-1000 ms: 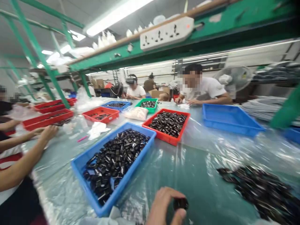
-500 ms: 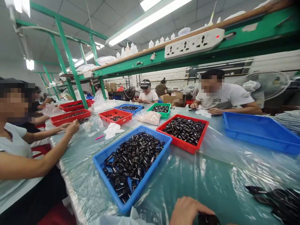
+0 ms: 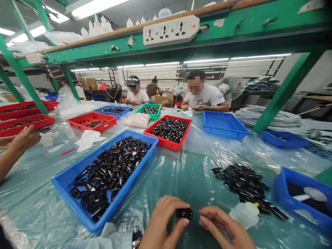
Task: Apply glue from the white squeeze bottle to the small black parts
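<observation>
My left hand (image 3: 162,224) pinched a small black part (image 3: 184,213) between thumb and fingertips at the bottom centre of the frame. My right hand (image 3: 225,228) sat just beside it, fingers loosely curled, holding nothing. A blue tray (image 3: 64,181) of black parts lay at lower left. A loose pile (image 3: 241,181) of them lay to the right, with a white bottle (image 3: 245,214) below it.

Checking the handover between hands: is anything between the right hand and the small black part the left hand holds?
Nothing visible. The right hand sits just right of the small black plastic part pinched in the left hand; only a narrow gap separates them.
</observation>
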`<act>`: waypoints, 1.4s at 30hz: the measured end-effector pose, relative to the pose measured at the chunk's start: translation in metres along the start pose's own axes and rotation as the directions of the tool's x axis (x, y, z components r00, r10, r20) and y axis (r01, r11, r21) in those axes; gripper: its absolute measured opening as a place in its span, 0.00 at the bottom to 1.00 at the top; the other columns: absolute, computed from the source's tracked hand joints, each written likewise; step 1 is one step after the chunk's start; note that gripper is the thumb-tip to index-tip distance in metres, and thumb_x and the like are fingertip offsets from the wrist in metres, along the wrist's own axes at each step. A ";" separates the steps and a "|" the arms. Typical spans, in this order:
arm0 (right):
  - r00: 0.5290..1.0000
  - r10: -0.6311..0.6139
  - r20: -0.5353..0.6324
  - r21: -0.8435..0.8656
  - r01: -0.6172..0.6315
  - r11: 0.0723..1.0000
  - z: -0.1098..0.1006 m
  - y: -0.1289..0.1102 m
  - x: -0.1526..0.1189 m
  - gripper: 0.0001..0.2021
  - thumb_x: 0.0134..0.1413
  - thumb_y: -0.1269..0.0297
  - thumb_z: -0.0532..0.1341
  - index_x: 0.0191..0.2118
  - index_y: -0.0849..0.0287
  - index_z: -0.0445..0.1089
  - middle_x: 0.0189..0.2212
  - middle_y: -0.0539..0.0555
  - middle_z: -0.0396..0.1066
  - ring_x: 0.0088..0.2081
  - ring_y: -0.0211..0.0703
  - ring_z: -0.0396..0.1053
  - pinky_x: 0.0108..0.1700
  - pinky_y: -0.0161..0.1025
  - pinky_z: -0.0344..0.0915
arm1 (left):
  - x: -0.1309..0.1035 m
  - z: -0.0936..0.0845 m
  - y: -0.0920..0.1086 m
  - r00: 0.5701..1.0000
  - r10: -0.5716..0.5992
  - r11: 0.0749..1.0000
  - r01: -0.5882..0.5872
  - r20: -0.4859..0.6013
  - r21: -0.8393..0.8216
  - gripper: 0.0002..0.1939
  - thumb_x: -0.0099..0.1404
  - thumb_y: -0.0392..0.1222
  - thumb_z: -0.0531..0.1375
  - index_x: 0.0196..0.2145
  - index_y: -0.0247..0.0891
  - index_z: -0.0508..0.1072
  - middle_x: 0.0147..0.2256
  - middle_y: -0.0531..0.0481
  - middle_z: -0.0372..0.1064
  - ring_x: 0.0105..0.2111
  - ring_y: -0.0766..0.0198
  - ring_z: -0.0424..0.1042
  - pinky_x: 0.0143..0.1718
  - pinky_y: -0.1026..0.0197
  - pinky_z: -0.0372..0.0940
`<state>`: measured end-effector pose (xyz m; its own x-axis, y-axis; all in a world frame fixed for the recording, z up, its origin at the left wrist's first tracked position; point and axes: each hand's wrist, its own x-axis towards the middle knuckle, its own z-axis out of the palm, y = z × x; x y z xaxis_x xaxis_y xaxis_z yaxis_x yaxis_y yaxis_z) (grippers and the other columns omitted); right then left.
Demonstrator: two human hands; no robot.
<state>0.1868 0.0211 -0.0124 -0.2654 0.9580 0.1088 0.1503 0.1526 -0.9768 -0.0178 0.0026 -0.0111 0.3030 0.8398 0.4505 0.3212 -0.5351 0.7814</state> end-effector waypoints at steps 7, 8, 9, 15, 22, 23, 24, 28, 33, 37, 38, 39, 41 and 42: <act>0.960 0.259 0.108 0.416 -0.281 0.865 0.012 -0.036 -0.015 0.13 0.51 0.52 0.65 0.30 0.57 0.68 0.22 0.48 0.72 0.26 0.36 0.69 0.31 0.33 0.65 | -0.003 0.000 0.014 0.994 0.068 0.988 -0.079 0.085 0.134 0.11 0.69 0.34 0.54 0.49 0.43 0.65 0.43 0.49 0.68 0.45 0.60 0.66 0.46 0.60 0.60; 0.955 0.272 0.121 0.437 -0.298 0.849 0.014 -0.037 -0.017 0.14 0.51 0.52 0.65 0.30 0.58 0.67 0.21 0.48 0.71 0.25 0.36 0.68 0.31 0.33 0.65 | -0.003 0.000 0.014 0.992 0.085 0.984 -0.099 0.099 0.148 0.12 0.69 0.34 0.54 0.49 0.42 0.65 0.43 0.49 0.68 0.44 0.60 0.66 0.46 0.60 0.60; 0.951 0.280 0.132 0.453 -0.309 0.836 0.016 -0.038 -0.018 0.14 0.51 0.52 0.65 0.30 0.58 0.66 0.21 0.48 0.71 0.25 0.35 0.68 0.31 0.33 0.65 | -0.003 0.000 0.014 0.989 0.099 0.980 -0.116 0.110 0.160 0.12 0.69 0.34 0.54 0.49 0.42 0.64 0.43 0.49 0.68 0.44 0.60 0.66 0.46 0.60 0.60; 0.951 0.257 0.171 0.480 -0.308 0.821 0.017 -0.033 -0.019 0.14 0.52 0.54 0.65 0.30 0.60 0.66 0.21 0.48 0.70 0.25 0.33 0.66 0.31 0.33 0.63 | -0.004 0.000 0.016 0.983 0.126 0.971 -0.149 0.132 0.189 0.11 0.70 0.35 0.53 0.49 0.40 0.64 0.42 0.47 0.69 0.44 0.59 0.66 0.45 0.59 0.61; 0.953 0.218 0.212 0.442 -0.293 0.848 0.015 -0.034 -0.015 0.14 0.52 0.54 0.65 0.30 0.59 0.66 0.22 0.49 0.72 0.26 0.35 0.67 0.33 0.35 0.64 | -0.005 -0.001 0.018 0.985 0.113 0.965 -0.140 0.133 0.220 0.10 0.70 0.36 0.52 0.49 0.41 0.64 0.42 0.46 0.69 0.44 0.58 0.67 0.44 0.57 0.62; 0.952 0.217 0.217 0.433 -0.292 0.853 0.016 -0.034 -0.016 0.14 0.52 0.54 0.65 0.29 0.59 0.66 0.22 0.49 0.72 0.26 0.35 0.67 0.33 0.35 0.64 | -0.005 -0.001 0.018 0.984 0.118 0.964 -0.145 0.131 0.223 0.10 0.70 0.36 0.52 0.49 0.41 0.64 0.42 0.46 0.69 0.43 0.58 0.67 0.44 0.57 0.62; 0.951 0.215 0.221 0.423 -0.292 0.858 0.016 -0.034 -0.016 0.13 0.52 0.54 0.65 0.29 0.59 0.66 0.22 0.49 0.72 0.26 0.36 0.67 0.33 0.35 0.64 | -0.005 -0.001 0.018 0.983 0.126 0.962 -0.153 0.131 0.227 0.10 0.71 0.36 0.52 0.49 0.41 0.64 0.42 0.46 0.69 0.43 0.58 0.67 0.44 0.57 0.62; 0.951 0.201 0.234 0.404 -0.283 0.870 0.018 -0.027 -0.017 0.15 0.52 0.52 0.64 0.29 0.59 0.64 0.22 0.49 0.71 0.26 0.36 0.67 0.33 0.36 0.63 | -0.005 -0.002 0.017 0.975 0.174 0.946 -0.204 0.136 0.251 0.11 0.71 0.35 0.51 0.50 0.39 0.64 0.41 0.46 0.69 0.42 0.59 0.67 0.43 0.58 0.62; 0.941 0.240 0.239 0.397 -0.321 0.860 0.018 -0.019 -0.017 0.19 0.48 0.48 0.65 0.36 0.57 0.63 0.20 0.46 0.70 0.24 0.35 0.67 0.31 0.36 0.62 | -0.007 -0.003 0.018 0.962 0.242 0.940 -0.265 0.124 0.217 0.10 0.71 0.35 0.50 0.49 0.37 0.65 0.42 0.45 0.70 0.41 0.60 0.67 0.43 0.59 0.62; 0.915 0.301 0.267 0.376 -0.387 0.842 0.017 -0.022 -0.018 0.17 0.46 0.50 0.67 0.30 0.59 0.66 0.18 0.46 0.68 0.22 0.33 0.65 0.29 0.33 0.61 | -0.008 -0.004 0.019 0.960 0.258 0.930 -0.276 0.105 0.242 0.11 0.70 0.35 0.52 0.49 0.35 0.66 0.41 0.45 0.72 0.40 0.60 0.68 0.43 0.59 0.63; 0.911 0.310 0.274 0.377 -0.398 0.837 0.017 -0.022 -0.019 0.17 0.47 0.50 0.67 0.29 0.60 0.66 0.18 0.46 0.68 0.22 0.33 0.64 0.29 0.33 0.61 | -0.008 -0.004 0.020 0.960 0.261 0.926 -0.279 0.099 0.256 0.11 0.70 0.36 0.53 0.49 0.35 0.67 0.40 0.45 0.73 0.40 0.60 0.69 0.43 0.59 0.64; 0.906 0.319 0.278 0.377 -0.408 0.831 0.016 -0.023 -0.020 0.16 0.48 0.51 0.66 0.28 0.59 0.66 0.18 0.46 0.67 0.23 0.33 0.64 0.29 0.32 0.61 | -0.007 -0.005 0.021 0.959 0.266 0.921 -0.284 0.101 0.265 0.11 0.70 0.36 0.52 0.49 0.35 0.68 0.40 0.45 0.74 0.40 0.60 0.69 0.43 0.59 0.64; 0.893 0.338 0.297 0.371 -0.434 0.821 0.014 -0.021 -0.020 0.15 0.49 0.52 0.66 0.28 0.59 0.68 0.19 0.46 0.67 0.23 0.33 0.63 0.28 0.32 0.61 | -0.007 -0.006 0.023 0.951 0.284 0.909 -0.308 0.126 0.280 0.12 0.71 0.38 0.51 0.49 0.35 0.69 0.40 0.45 0.75 0.40 0.60 0.71 0.42 0.60 0.65; 0.879 0.366 0.304 0.351 -0.461 0.815 0.012 -0.019 -0.019 0.15 0.48 0.51 0.66 0.28 0.58 0.68 0.20 0.46 0.67 0.23 0.34 0.63 0.28 0.32 0.61 | -0.007 -0.007 0.023 0.946 0.292 0.900 -0.322 0.143 0.293 0.13 0.72 0.38 0.49 0.49 0.35 0.69 0.41 0.44 0.75 0.40 0.60 0.71 0.42 0.60 0.65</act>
<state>0.1773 -0.0033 0.0019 -0.4679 0.8245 -0.3183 -0.0890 -0.4022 -0.9112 -0.0184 -0.0146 0.0064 0.5089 0.6246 0.5923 0.4544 -0.7794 0.4313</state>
